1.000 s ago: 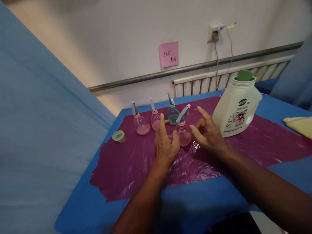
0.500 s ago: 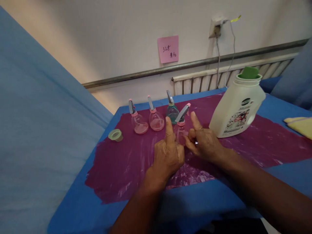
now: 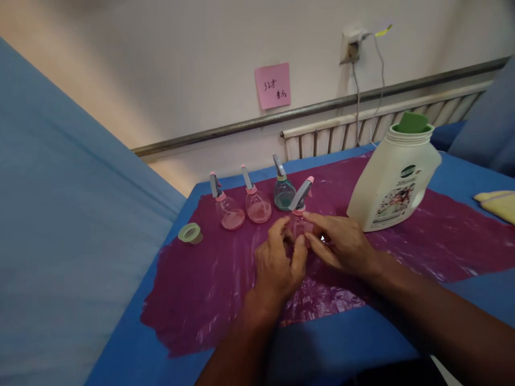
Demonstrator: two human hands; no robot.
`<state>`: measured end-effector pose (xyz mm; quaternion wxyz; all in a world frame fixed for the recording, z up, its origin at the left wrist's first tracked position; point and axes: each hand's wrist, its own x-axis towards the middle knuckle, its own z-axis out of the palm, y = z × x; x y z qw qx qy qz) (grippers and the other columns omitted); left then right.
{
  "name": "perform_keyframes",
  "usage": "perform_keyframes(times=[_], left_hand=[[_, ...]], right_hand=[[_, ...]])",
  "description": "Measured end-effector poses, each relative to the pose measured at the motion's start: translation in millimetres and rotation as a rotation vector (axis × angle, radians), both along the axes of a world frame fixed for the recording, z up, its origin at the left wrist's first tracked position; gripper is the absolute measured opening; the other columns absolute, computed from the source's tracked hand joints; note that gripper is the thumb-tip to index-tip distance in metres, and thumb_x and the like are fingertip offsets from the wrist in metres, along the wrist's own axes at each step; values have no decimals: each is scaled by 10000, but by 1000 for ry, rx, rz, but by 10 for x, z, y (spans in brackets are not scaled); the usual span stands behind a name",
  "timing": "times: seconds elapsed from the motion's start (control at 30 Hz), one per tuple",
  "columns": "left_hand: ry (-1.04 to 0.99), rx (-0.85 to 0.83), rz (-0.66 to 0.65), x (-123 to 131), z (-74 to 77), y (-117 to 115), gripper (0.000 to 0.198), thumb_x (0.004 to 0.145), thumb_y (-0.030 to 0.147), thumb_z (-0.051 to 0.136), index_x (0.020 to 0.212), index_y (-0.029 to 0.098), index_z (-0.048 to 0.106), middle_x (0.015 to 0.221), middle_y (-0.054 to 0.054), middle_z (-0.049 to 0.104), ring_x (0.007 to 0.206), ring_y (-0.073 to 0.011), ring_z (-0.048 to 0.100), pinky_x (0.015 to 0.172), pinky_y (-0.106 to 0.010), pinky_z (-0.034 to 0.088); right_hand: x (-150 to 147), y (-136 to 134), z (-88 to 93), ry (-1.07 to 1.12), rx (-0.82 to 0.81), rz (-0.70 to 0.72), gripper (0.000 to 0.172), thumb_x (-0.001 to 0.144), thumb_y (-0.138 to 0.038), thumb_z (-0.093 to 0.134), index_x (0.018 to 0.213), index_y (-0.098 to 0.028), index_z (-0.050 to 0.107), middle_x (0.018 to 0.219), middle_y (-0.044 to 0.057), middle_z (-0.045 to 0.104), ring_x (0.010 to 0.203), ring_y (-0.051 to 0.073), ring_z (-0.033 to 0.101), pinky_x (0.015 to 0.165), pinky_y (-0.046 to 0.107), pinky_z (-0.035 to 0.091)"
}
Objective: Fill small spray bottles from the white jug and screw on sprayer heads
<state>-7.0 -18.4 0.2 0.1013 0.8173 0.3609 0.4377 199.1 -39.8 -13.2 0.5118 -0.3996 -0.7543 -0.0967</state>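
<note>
A clear spray bottle with a pink collar and grey trigger head (image 3: 301,197) stands upright on the purple plastic sheet (image 3: 193,289). My left hand (image 3: 279,257) is curled round its left side, and my right hand (image 3: 340,241) has its fingers against the right side, near the collar. Both hands partly hide the bottle's body. Behind and to the left stand a spray bottle with teal liquid (image 3: 284,194) and two with pink liquid, one nearer (image 3: 258,206) and one farther left (image 3: 230,214).
A big white jug (image 3: 392,182) with a green piece in its mouth stands right of my hands. A small green cup (image 3: 190,234) sits at the left, a yellow cloth (image 3: 499,203) at the far right. Behind are a rail (image 3: 225,128) and wall.
My index fingers, raised and pointing up before, have bent down and now rest around the front bottle. The view has shifted slightly.
</note>
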Motion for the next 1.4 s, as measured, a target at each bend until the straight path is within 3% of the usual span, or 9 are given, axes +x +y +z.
perform_keyframes(times=[0.07,0.1,0.2,0.47,1.03,1.13,1.23,1.33,1.4], left_hand=[[13,41,-29,-12,22,-5,133,1140,283,596,1262,249,638,976,-31,782,791,-191,748,736,-320,560],[27,63,-52,-15,30,-6,66,1148,269,570,1142,253,634,944,-34,764,794,-195,739,733,-324,548],[55,98,-123,-13,39,-5,178,1155,221,500,1002,262,579,865,-26,702,756,-195,692,707,-337,513],[47,113,-220,-37,-46,0,199,1123,135,475,986,271,526,818,-1,641,693,-185,641,650,-329,458],[60,157,-238,-88,-135,103,241,1113,84,455,968,262,528,793,14,644,682,-148,664,652,-270,481],[41,164,-212,-129,-128,107,213,1116,92,480,1027,259,578,809,13,685,688,-149,702,667,-263,516],[-32,178,-72,-177,-157,75,142,1125,160,564,1184,258,648,897,3,770,745,-161,768,740,-265,596],[-100,187,15,-178,-232,24,335,1125,216,630,1458,252,650,1051,-40,835,871,-195,830,830,-295,667],[-125,145,12,-150,-293,-2,536,1133,237,637,1662,240,548,1047,-47,835,874,-202,829,838,-311,692]], right_hand=[[-12,-12,37,-20,21,12,387,1073,-164,706,1435,-301,678,941,11,826,712,201,726,668,375,562],[-20,-17,50,-28,30,20,307,1073,-159,703,1348,-296,695,930,12,820,707,201,717,659,376,550],[-47,-21,58,-36,45,52,200,1079,-154,683,1237,-277,685,873,5,787,677,194,687,628,374,514],[-112,2,3,-19,39,95,150,1090,-148,628,1186,-257,665,834,-1,751,654,187,649,619,365,483],[-203,17,30,-2,38,90,129,1119,-148,552,1125,-231,651,785,-19,716,629,159,627,636,339,454],[-192,9,40,-14,33,103,113,1110,-159,578,1144,-227,661,789,-16,724,618,165,605,622,352,431],[-184,-7,52,-36,26,118,111,1098,-160,609,1170,-229,659,797,-15,728,617,171,593,608,364,415],[-188,-22,36,-19,60,107,172,1089,-144,624,1235,-227,662,796,-17,712,617,171,604,604,354,440],[-197,-24,2,32,73,101,356,1083,-129,638,1433,-195,635,817,-18,720,634,169,638,630,331,506]])
